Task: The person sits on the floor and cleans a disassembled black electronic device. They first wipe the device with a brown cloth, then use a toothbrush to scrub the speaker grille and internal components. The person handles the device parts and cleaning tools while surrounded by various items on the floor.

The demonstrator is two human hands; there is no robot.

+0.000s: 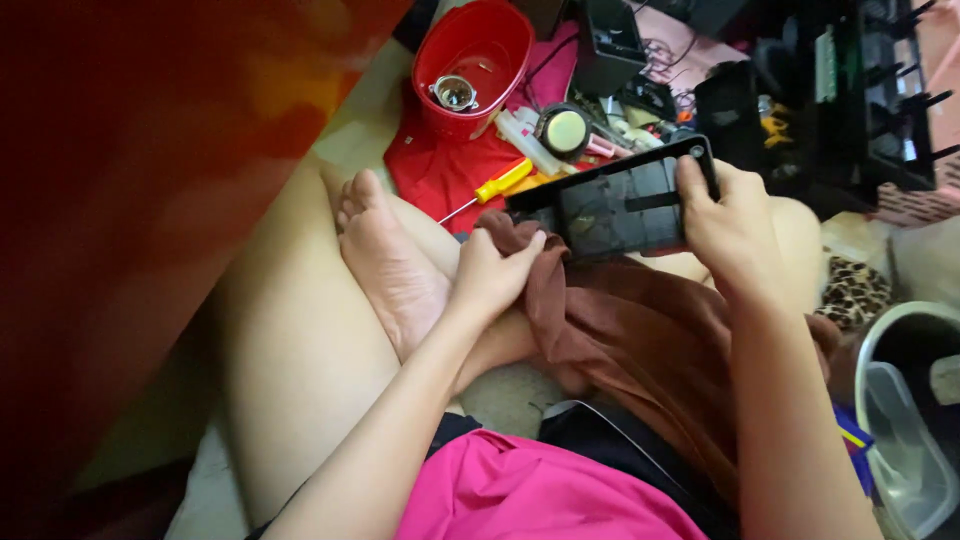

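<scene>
Roughly, from the held thing outward:

Black panel: a flat, dark rectangular panel point(620, 205) is held above the lap, tilted, long side running left to right, with a small round fitting at its upper right corner.
Right hand: the right hand point(730, 225) is closed on the panel's right end, thumb across the front by the corner, fingers behind.
Left hand: the left hand point(495, 270) is curled shut on a bunch of brown cloth point(600, 320), pressed against the panel's lower left edge.
Progress: the cloth touches only the left corner; most of the dusty-looking face is uncovered, so I judge any wiping is at an early stage.
Nearby tool: a yellow-handled screwdriver point(490, 188) lies untouched on the red mat point(440, 170), just beyond the panel.
Further out: a red bowl point(475, 60) holding a small metal part stands behind, beside a round black-rimmed disc point(565, 130); a clear plastic container point(905, 450) sits at lower right.
</scene>
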